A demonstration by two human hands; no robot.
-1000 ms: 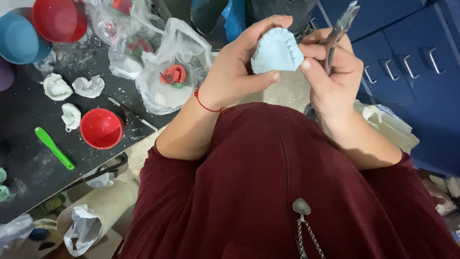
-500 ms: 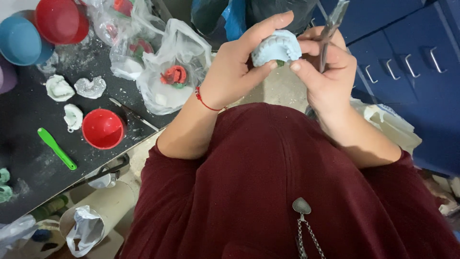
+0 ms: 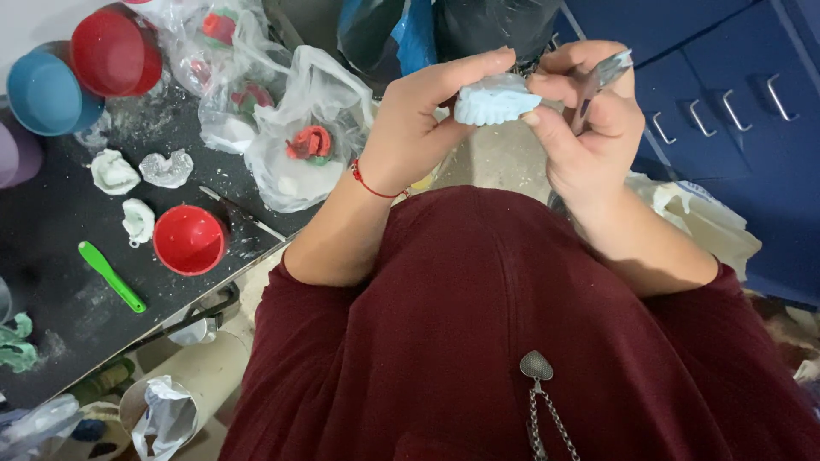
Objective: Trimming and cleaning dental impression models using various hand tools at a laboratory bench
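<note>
Pale blue dental cast now tilted flatter than before, pinched at chest height between left hand fingers, right hand closed around what seems a metal tool, red bowl on the dark worktop.

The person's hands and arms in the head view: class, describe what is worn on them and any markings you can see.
Both hands are bare, with no gloves. The left hand has a thin red string bracelet around its wrist. The right hand shows no wristband. Dark red sleeves are pushed up to about the elbows, leaving the forearms bare. No rings can be made out.
</note>
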